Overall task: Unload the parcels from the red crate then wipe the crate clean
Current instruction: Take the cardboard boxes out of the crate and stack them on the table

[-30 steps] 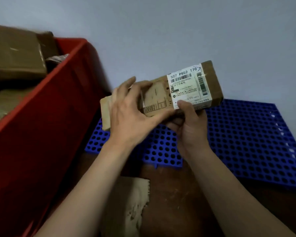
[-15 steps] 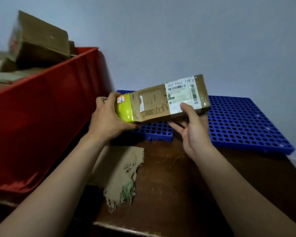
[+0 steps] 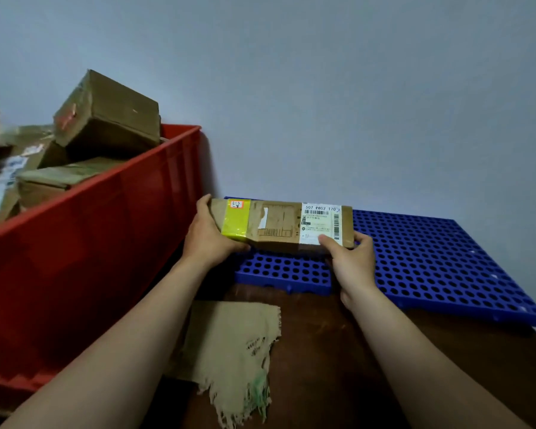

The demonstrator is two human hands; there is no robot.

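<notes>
A long brown parcel [image 3: 276, 226] with a yellow band and a white shipping label lies level over the back left part of the blue perforated mat [image 3: 430, 252]. My left hand [image 3: 209, 239] grips its left end. My right hand [image 3: 350, 258] holds its near right edge, thumb on the label. The red crate [image 3: 106, 230] stands to the left with several brown parcels [image 3: 109, 119] piled in it, one tilted box on top. A frayed tan cloth [image 3: 232, 345] lies on the brown table in front of the mat.
The brown table [image 3: 338, 351] carries the crate, mat and cloth. A plain grey wall [image 3: 322, 88] rises right behind the mat and crate. The table's right edge runs just past the mat's right corner.
Both hands have carried the parcel down and away from me, from chest height to just over the blue mat. My left hand shifted from the parcel's top to its left end.
</notes>
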